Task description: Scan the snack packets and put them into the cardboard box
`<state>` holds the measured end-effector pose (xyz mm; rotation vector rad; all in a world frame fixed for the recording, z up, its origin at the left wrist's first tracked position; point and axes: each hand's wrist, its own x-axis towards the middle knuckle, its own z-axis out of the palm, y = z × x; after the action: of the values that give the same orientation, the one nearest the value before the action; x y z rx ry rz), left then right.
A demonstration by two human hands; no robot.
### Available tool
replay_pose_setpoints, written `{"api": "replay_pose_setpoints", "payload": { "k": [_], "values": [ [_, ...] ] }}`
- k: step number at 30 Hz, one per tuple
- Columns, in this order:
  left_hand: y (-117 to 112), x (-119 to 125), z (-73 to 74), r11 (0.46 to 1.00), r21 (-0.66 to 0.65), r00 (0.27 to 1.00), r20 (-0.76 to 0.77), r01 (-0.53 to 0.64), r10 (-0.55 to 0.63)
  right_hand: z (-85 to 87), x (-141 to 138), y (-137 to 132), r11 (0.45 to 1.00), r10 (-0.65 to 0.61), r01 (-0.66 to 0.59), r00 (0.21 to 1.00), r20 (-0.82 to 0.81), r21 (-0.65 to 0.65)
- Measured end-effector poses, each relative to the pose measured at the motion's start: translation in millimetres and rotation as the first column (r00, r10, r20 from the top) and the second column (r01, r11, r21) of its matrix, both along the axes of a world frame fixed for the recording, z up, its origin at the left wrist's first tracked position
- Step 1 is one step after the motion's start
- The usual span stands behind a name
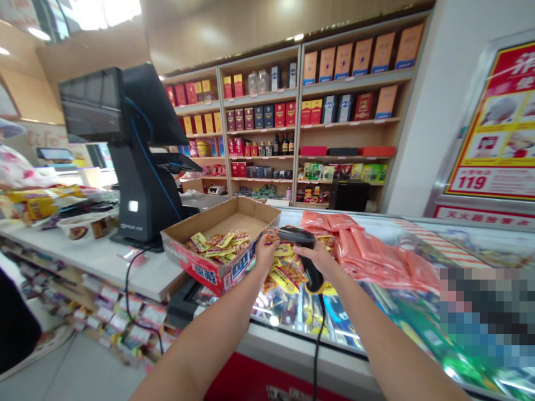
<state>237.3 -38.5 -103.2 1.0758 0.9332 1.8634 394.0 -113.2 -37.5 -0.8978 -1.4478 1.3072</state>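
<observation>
The right hand (318,260) has its fingers clenched round a corded barcode scanner (301,239). The left hand (264,252) pinches a snack packet (271,237) just beside the cardboard tray (221,218). A snagged cord (320,334) could scatter the loose packets (284,281).

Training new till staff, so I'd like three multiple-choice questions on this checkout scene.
1. Where is the cardboard box?
A. Beside the terminal
B. On the top wall shelf
C. On the floor

2. What colour is the scanner?
A. White
B. Red
C. Black

3. What state is the box in?
A. Taped shut
B. Open, holding yellow packets
C. Open and empty

1: A, it sits next to the terminal's base.
2: C, the right hand grips a black body.
3: B, no lid covers the packets inside.
</observation>
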Motion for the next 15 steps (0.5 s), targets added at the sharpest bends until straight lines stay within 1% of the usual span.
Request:
{"api": "replay_pose_setpoints", "payload": {
  "k": [4,8,12,15],
  "values": [
    [-1.5,1.2,1.5,1.000,-0.018,1.000,-0.012,-0.021,0.020,3.0,-1.6,-4.1,1.000,-0.016,0.016,1.000,-0.011,-0.019],
    [-3.2,2.5,3.3,1.000,-0.018,1.000,-0.010,-0.019,0.019,1.6,-1.6,-3.0,0.999,-0.011,0.011,1.000,0.004,-0.042],
    [-0.2,1.6,0.6,1.000,-0.014,1.000,0.000,-0.008,0.008,-2.3,-0.8,0.5,0.999,-0.015,0.016,1.000,0.009,-0.052],
    [0.4,0.3,-1.4,1.000,-0.003,0.999,-0.034,-0.003,0.003,-4.7,-2.5,1.6,0.998,-0.023,0.023,1.000,-0.001,-0.050]
  ]
}}
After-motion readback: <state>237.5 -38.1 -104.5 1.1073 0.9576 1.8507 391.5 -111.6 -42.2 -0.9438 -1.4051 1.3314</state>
